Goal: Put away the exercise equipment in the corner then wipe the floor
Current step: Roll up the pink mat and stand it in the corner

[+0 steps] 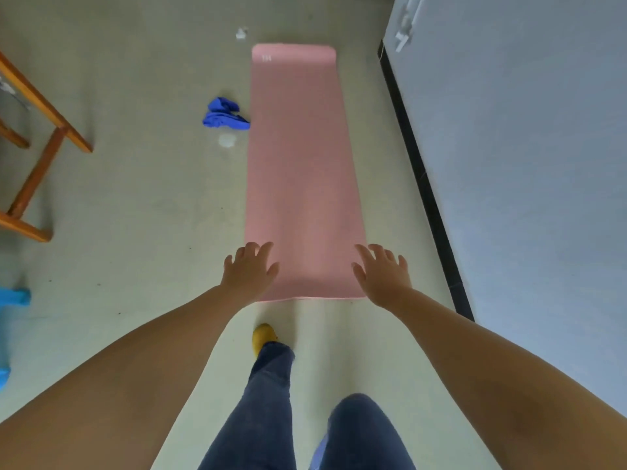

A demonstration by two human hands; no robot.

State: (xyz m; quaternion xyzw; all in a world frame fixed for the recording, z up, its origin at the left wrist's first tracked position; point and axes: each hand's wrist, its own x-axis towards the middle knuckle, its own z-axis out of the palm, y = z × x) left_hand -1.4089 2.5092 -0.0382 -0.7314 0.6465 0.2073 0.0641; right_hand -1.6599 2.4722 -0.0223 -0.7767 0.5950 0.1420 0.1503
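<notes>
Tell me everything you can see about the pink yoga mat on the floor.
The pink yoga mat lies fully unrolled and flat on the pale floor, running lengthwise away from the person, alongside the wall. It looks like matte foam or rubber, with a small white logo near the far end. The far corners are rounded. The left hand and right hand reach over its near corners, fingers spread; whether they touch it is unclear. A crumpled blue cloth lies at its left edge.

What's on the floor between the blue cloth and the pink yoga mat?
Nothing. In the head view the blue cloth lies right against the pink yoga mat's left edge, with no gap showing.
</notes>
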